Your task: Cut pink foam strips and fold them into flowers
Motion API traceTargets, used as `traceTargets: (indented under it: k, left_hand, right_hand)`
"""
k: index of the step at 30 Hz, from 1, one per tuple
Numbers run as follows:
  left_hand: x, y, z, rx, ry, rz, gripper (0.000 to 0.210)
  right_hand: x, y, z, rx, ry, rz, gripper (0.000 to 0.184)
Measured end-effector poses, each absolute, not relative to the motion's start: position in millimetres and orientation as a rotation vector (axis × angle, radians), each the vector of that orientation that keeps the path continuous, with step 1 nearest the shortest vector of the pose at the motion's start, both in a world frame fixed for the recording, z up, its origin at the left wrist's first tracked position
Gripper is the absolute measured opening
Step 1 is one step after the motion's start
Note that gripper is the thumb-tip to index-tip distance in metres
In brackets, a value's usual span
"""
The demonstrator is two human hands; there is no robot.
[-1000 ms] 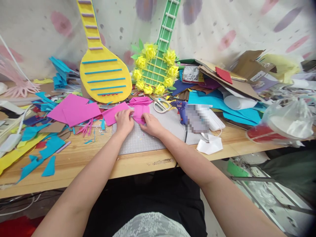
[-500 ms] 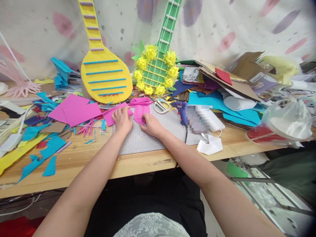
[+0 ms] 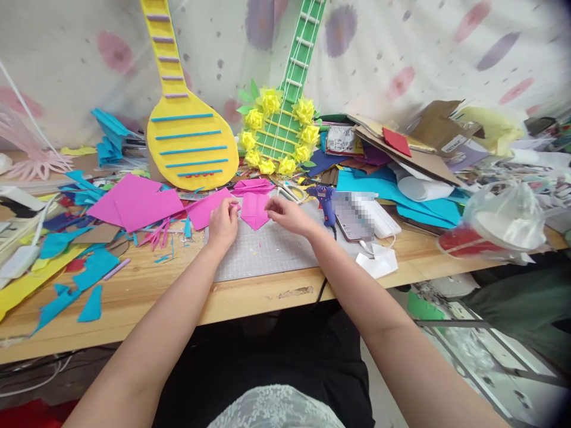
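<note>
A folded magenta paper (image 3: 255, 213), its lower end brought to a point, lies on the grey cutting mat (image 3: 267, 252). At its left edge is my left hand (image 3: 224, 223), fingers loosely bent and nothing visible in them. On the other side my right hand (image 3: 289, 215) hovers by the paper's right edge, fingers curved and slightly apart, holding nothing I can see. Another folded magenta piece (image 3: 252, 186) lies just behind. A flat magenta sheet (image 3: 203, 208) sits left of my left hand, partly behind it.
Scissors (image 3: 292, 191), a blue glue gun (image 3: 325, 202) and a phone (image 3: 352, 226) lie to the right. A yellow paper instrument (image 3: 191, 142) and a green one with yellow flowers (image 3: 285, 131) stand behind. Magenta sheets (image 3: 134, 205), blue scraps (image 3: 96, 267) and a plastic-wrapped tub (image 3: 473, 238) flank the mat.
The paper's lower right corner has been folded in, giving a pointed end. My right hand has moved off it to the right. My left hand has drawn off the sheet at left.
</note>
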State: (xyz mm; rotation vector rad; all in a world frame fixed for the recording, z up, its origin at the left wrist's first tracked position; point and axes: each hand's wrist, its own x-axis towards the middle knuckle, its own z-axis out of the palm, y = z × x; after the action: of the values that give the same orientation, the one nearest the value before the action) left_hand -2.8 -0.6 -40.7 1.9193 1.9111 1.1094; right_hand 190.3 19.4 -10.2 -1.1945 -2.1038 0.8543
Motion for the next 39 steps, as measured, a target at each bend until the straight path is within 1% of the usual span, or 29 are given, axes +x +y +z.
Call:
traceTargets:
  k: [2,4,5,7,9,12,14,16,23,31,33,35,37,39]
  left_hand:
    - [-4,-2,-40,1.853,1.926,1.127,0.02]
    - [-4,-2,-39,1.818,1.945,1.138,0.02]
    - [-4,-3,-39,1.811,1.958,1.14,0.02]
    - [-5,-3,-39,1.804,1.99,1.138,0.019]
    - [-5,-2,-39,1.791,2.009,1.14,0.018]
    - [-5,-1,-41,1.764,1.994,1.135,0.02]
    - [-6,-2,-42,1.77,1.982,1.13,0.024]
    - [-8,-2,-43,1.789,1.971,1.137,0.026]
    - [-9,-4,-44,1.803,1.909,1.166,0.025]
    - [-7,-5,-41,1.877,1.859,1.169,0.023]
    - [-7,-5,-42,1.92,1.794,1.175,0.026]
    - [-6,-4,-42,1.979,1.702,1.168,0.034]
    - [-6,-4,-43,2.063,1.617,1.126,0.043]
    - [-5,-5,-43,2.164,1.567,1.038,0.052]
  right_hand:
    - [205,13,8,-1.183,-2.306,0.961,0.015]
    - [226,4,25,-1.189,-2.456,1.149,0.018]
    - [238,-1,33,-1.227,-2.5,1.234,0.018]
    - [267,-9,46,-1.442,-2.495,1.299,0.018]
    - [298,-15,55,-1.743,-2.431,1.243,0.019]
    - [339,-21,62,-2.151,-2.317,1.063,0.023]
    - [357,-25,64,-2.323,-2.283,0.992,0.025]
    - [367,-28,64,-2.371,-2.274,1.0,0.027]
    - [373,-31,60,-2.312,-2.385,1.141,0.04]
    - [373,-32,65,-2.334,-2.382,1.083,0.033]
    - [367,-33,69,-2.287,-2.384,1.082,0.03]
    - [353,-33,71,-2.18,-2.401,1.155,0.026]
    - [329,-31,64,-1.984,-2.424,1.247,0.021]
    - [296,-27,49,-1.722,-2.434,1.257,0.017]
